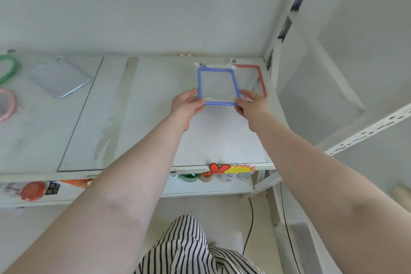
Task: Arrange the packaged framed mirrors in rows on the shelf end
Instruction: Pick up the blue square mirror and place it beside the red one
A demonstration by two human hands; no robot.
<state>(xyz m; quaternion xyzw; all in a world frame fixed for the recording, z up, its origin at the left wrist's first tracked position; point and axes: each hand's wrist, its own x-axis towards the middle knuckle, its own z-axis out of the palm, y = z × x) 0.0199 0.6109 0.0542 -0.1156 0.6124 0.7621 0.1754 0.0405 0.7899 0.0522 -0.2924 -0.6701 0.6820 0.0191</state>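
White shelf [155,107], upper level, right end by the corner upright. Item one: blue-framed mirror [219,87], rectangular, rounded corners, sealed in a clear plastic sleeve with a printed label strip at its far edge; lying flat or nearly flat on the shelf surface toward the back wall. Left hand [185,107] pinches its near-left corner, thumb on top of the frame, fingers curled beneath; right hand [252,104] pinches the near-right corner in like fashion. Both hands are thus clamped on the same piece, set apart by the width of the frame. Item two: red-framed mirror [255,78], same form and packaging, lying immediately to the right of the blue one against the shelf end; the blue one's sleeve overlaps its left side, so only its top and right rails show. Further left on the same shelf, well apart from these: a silver-grey rounded-rectangle piece [61,78] lying face down or blank, a green-rimmed item [9,69] and a pink-rimmed round item [6,104], both cut by the picture edge. Lower shelf [200,188]: a row of small bottles or jars, contents not legible, and a red-lidded round container [33,190] at left. Shelf front carries a yellow and orange starburst sticker [229,169].
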